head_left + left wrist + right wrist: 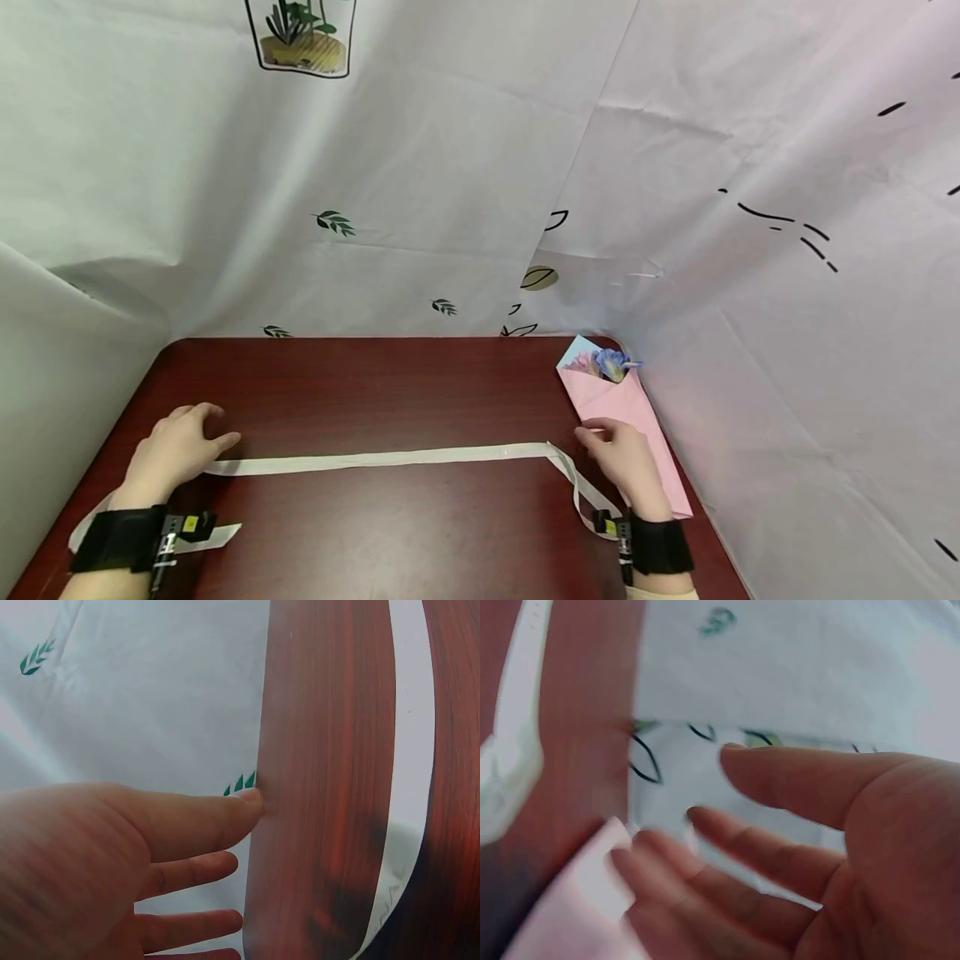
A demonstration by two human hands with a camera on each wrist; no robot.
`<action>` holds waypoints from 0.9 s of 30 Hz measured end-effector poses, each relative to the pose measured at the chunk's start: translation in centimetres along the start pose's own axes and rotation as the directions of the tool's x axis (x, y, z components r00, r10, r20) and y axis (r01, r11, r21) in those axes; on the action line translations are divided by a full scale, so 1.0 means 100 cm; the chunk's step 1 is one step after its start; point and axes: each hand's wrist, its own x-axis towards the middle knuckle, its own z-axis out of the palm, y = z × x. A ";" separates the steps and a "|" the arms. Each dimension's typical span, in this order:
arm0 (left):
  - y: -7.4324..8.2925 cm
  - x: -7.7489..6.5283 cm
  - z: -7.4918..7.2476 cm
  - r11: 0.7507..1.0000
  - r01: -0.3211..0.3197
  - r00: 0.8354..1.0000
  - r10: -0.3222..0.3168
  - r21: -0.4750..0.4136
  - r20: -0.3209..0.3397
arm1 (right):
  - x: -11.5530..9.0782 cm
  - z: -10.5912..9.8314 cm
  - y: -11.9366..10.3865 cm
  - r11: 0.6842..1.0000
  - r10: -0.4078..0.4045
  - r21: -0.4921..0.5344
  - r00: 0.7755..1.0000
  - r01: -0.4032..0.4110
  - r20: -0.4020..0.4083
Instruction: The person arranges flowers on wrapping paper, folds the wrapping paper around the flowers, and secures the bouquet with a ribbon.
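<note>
Left hand and right hand, fingers spread, near white ribbon, pink envelope perhaps touching the right, curtain behind

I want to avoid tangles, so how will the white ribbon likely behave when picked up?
The white ribbon is probably floppy, since it curls and twists at the right. It looks thin and narrow, so likely light. Its middle lies flat, so rolling seems unlikely.

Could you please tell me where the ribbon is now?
In the head view, the ribbon lies across the table, its straight stretch between the left hand and right hand, its right loop near the pink wrapper.
</note>
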 end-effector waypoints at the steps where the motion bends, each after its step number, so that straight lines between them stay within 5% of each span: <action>1: 0.002 0.000 0.001 1.000 -0.008 1.000 0.008 -0.004 -0.006 | 0.000 -0.008 0.004 0.999 0.016 0.039 1.000 -0.015 -0.017; 4: 0.006 -0.001 0.004 0.999 -0.028 0.999 0.028 -0.018 -0.023 | 0.003 -0.030 0.029 0.992 0.081 0.107 0.990 -0.069 -0.118; 8: 0.010 -0.002 0.009 0.999 -0.041 0.998 0.039 -0.033 -0.042 | 0.006 -0.050 0.081 0.983 0.178 0.003 0.953 -0.183 -0.245; 11: 0.012 -0.003 0.013 0.998 -0.048 0.998 0.046 -0.043 -0.051 | 0.007 -0.054 0.116 0.962 0.247 -0.081 0.954 -0.263 -0.168; 16: 0.015 -0.002 0.019 0.997 -0.061 0.996 0.058 -0.048 -0.064 | 0.009 -0.043 0.151 0.956 0.273 -0.117 0.962 -0.270 0.012; 27: 0.022 0.000 0.026 0.997 -0.062 0.996 0.059 -0.048 -0.061 | 0.014 -0.035 0.155 0.945 0.311 -0.127 0.948 -0.300 0.071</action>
